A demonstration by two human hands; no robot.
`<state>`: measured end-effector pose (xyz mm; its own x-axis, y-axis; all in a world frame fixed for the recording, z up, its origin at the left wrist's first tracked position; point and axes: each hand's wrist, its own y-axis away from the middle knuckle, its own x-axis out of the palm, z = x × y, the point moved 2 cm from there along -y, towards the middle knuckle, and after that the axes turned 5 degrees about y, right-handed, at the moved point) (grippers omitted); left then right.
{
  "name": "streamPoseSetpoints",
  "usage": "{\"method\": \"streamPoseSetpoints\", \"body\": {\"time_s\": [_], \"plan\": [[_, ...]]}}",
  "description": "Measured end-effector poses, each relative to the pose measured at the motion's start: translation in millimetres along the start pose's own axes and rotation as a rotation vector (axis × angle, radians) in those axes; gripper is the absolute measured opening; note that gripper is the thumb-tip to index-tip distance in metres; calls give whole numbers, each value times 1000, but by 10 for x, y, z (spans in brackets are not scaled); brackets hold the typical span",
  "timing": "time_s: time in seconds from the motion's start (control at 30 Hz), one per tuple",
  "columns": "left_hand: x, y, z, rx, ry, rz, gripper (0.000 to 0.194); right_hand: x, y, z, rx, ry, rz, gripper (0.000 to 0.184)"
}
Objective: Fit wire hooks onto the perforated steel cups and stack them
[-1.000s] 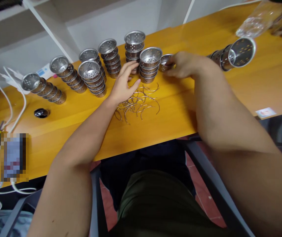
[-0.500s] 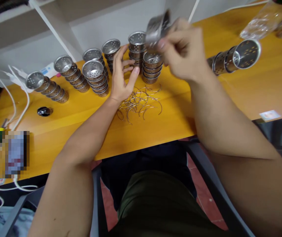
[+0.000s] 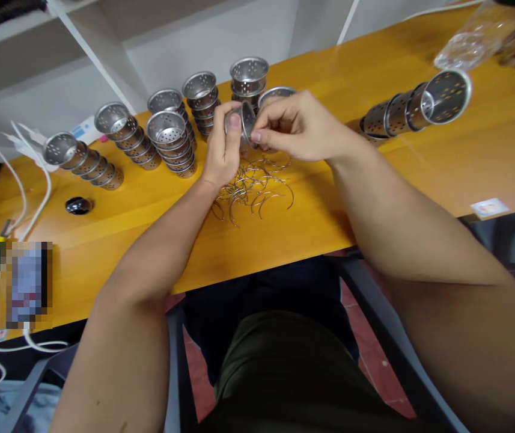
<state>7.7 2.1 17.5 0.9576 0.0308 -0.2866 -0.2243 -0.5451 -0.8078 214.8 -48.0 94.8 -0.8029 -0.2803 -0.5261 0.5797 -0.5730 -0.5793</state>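
Both my hands hold one small perforated metal cup [image 3: 244, 120] above the yellow table [image 3: 311, 210]. My left hand [image 3: 223, 150] grips its left side with thumb and fingers. My right hand [image 3: 295, 127] pinches its right rim. Just below them lies a pile of curved wire handles [image 3: 252, 187]. Behind the hands stand stacks of the same cups [image 3: 167, 141], and one stack [image 3: 277, 94] is partly hidden by my right hand.
A long nested row of cups [image 3: 414, 105] lies on its side at the right. A clear plastic bag [image 3: 473, 36] sits at the far right. A black knob [image 3: 77, 205], white cables [image 3: 23, 180] and a small card [image 3: 489, 207] lie on the table.
My right hand lifted a cup from beside the stacks, swung it up, then brought it down to my left hand. My left hand rose from the wires and closed on the cup.
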Motion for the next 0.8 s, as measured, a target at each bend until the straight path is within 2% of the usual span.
{"method": "streamPoseSetpoints", "body": {"time_s": [0.1, 0.17, 0.23, 0.3, 0.37, 0.43, 0.53, 0.6, 0.67, 0.7, 0.8], "plan": [[9, 24, 36, -65, -1, -2, 62, 69, -25, -45, 127, -79, -36, 52], [45, 31, 60, -110, 49, -15, 67, 83, -18, -53, 205, -225, -70, 49], [106, 30, 79, -167, 154, -35, 70, 45, 8, -17, 222, -417, -96, 43], [155, 20, 96, -241, 244, -89, 73, -32, 45, 57, 188, -553, -50, 38], [162, 2, 123, -319, 250, -153, 72, -109, 79, 130, 156, -539, 66, 36], [117, -23, 175, -360, 206, -239, 67, -134, 103, 156, 139, -416, 234, 35], [30, -59, 310, -306, 161, -286, 65, -34, 128, 81, 134, -223, 526, 33], [0, -67, 409, -231, 158, -247, 74, 61, 143, 3, 157, -150, 625, 36], [-11, -54, 474, -178, 151, -227, 85, 108, 149, -43, 197, -94, 573, 39], [-9, -44, 483, -166, 148, -218, 87, 101, 146, -46, 215, -67, 479, 38], [26, -25, 404, -166, 145, -148, 79, -14, 127, 7, 246, 14, 74, 38]]}}
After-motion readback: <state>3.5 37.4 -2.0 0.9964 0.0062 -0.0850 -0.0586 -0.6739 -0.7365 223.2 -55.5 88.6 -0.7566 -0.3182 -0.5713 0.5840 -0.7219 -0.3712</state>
